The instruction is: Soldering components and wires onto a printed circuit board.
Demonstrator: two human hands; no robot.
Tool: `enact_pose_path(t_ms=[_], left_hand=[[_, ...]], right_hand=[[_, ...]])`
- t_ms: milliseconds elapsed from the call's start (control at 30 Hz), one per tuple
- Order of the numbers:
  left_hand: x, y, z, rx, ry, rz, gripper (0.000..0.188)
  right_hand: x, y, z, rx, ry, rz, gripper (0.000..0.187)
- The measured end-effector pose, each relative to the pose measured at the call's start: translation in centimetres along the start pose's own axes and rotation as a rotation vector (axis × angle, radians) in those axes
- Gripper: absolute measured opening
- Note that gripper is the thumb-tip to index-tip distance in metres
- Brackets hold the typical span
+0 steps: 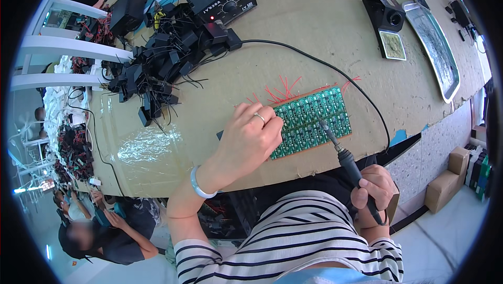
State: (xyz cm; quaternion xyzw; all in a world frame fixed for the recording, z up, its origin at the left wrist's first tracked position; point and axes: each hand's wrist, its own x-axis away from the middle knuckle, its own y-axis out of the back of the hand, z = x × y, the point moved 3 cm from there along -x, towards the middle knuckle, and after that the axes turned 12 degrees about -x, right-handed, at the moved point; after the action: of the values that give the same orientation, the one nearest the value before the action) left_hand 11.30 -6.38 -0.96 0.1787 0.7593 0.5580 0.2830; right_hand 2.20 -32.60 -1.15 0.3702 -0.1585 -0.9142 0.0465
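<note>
Two hands at work: right hand [374,187] closed round soldering iron [349,162] by handle, below-right of circuit board [314,121]; tip over board, contact unclear. Left hand [249,132] curled at board's left edge; whether gripping, can't tell. Board on table [314,22], between hands; probably light, stiff, fragile, so take by edges. Iron likely light, hot-tipped; handle only. Beyond board, right: square dish [396,58], yellowish pad [392,44] inside. Farther right of board: metal tray [448,92], greyish inside, contents unclear.
</note>
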Motion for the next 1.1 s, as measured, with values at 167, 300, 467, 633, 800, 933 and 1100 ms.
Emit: enact_pose_path(t_ms=[167,300,467,633,800,933,1100], left_hand=[[-0.1,0.7,0.0,-0.054,0.025,-0.014,0.012],[0.7,2.0,0.0,-0.093,0.093,-0.047,0.017],[1.6,7.7,6.7,-0.177,0.433,-0.399,0.03],[8.0,12.4,28.6,-0.446,0.73,-0.373,0.044],[6.6,6.4,31.6,-0.237,0.724,-0.049,0.044],[6.6,4.8,27.9,-0.365,0.662,-0.024,0.045],[7.5,4.8,18.4,-0.327,0.666,-0.074,0.04]], right_hand=[[0.0,-0.1,-0.3,-0.021,0.017,-0.059,0.012],[-0.2,-0.2,0.0,-0.029,0.038,-0.093,0.014],[2.0,1.3,-1.0,0.038,0.033,-0.117,0.016],[1.6,1.2,-1.0,-0.033,0.054,-0.112,0.015],[0.9,0.6,-0.3,-0.014,0.061,-0.122,0.016],[1.3,0.7,-0.5,-0.002,0.055,-0.117,0.015],[1.0,0.5,0.2,-0.014,0.115,-0.147,0.012]])
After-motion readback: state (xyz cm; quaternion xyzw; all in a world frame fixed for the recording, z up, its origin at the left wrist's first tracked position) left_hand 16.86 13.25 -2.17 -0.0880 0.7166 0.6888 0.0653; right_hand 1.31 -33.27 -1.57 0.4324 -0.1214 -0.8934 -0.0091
